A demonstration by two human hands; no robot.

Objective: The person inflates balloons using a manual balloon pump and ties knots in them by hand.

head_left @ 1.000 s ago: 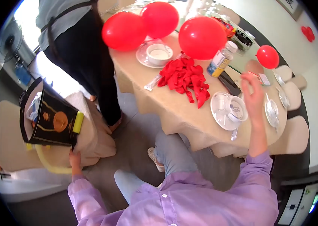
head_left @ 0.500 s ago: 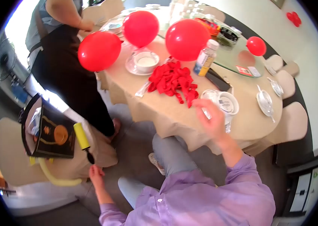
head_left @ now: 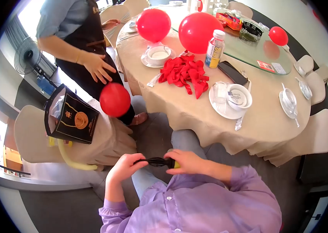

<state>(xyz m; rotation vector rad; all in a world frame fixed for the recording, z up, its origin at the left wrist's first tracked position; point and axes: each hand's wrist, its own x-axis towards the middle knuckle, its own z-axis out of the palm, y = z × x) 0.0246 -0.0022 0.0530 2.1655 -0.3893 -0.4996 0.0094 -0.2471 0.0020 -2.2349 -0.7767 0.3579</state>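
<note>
In front of my lap a balloon hand pump, with a black looped end and a bit of yellow body, lies level between my two hands. My left hand is closed on its black end. Around the yellow body my right hand is wrapped, covering most of it. Ahead, on the table edge side, lies a heap of flat red balloons. A blown-up red balloon is in the air, just below the hand of a person in a dark apron.
On the round table are two large red balloons, a bottle, a phone and wrapped bowls. A glass turntable stands behind. At left, a black gift bag and a long yellow balloon rest on a chair.
My right hand has come down from the table edge onto the pump. My left hand has brought the pump to my lap. One red balloon has dropped from the table beside the person.
</note>
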